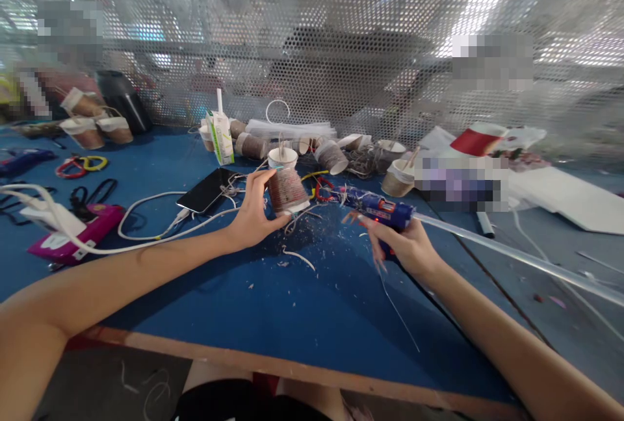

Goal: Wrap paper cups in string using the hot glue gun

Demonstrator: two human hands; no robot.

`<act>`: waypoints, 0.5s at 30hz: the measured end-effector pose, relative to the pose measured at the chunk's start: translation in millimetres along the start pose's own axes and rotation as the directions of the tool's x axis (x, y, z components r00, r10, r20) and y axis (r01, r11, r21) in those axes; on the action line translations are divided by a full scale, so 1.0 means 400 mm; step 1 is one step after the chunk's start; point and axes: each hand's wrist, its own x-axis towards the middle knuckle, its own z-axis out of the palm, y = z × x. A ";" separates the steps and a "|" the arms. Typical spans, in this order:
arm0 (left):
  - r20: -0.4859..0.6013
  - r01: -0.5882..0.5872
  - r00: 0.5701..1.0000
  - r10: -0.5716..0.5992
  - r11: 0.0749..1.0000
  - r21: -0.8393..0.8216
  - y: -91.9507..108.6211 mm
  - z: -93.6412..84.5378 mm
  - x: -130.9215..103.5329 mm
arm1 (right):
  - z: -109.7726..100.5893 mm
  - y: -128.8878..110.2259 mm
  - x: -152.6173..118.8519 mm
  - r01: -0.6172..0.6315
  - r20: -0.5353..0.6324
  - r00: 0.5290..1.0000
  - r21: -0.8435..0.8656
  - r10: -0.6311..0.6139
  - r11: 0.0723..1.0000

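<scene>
My left hand (253,213) grips a paper cup (287,190) wrapped in brown cord, its white rim up and slightly tilted, thumb near the base and fingers at the top side. In my right hand (407,242) is a blue hot glue gun (375,204) with a small red light on. A long clear glue stick (492,245) sticks out of its back. The gun's nozzle points left toward the cup, with a gap between them. Red- and yellow-handled scissors (322,188) lie behind the nozzle. Bits of cord and glue are strewn below the cup.
Several wrapped cups (331,156) and a drink carton (221,137) stand along the back. To the left are a phone (207,190), a magenta power strip (97,232) with white cables, and a black bottle (124,101). White boards (575,200) lie at right. A perforated metal screen (312,38) rises behind.
</scene>
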 end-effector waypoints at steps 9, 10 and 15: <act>0.024 0.013 1.000 -0.012 0.999 -0.045 -0.005 0.003 -0.002 | 0.066 -0.009 -0.029 0.043 0.044 0.998 0.016 -0.044 0.999; 0.023 0.009 1.000 -0.007 0.999 -0.049 -0.005 0.003 -0.002 | 0.069 -0.007 -0.029 0.049 0.052 0.997 0.004 -0.049 0.999; 0.028 -0.010 1.000 0.011 0.998 -0.059 -0.002 0.002 -0.002 | 0.073 0.000 -0.025 0.104 0.066 0.993 -0.066 -0.100 0.992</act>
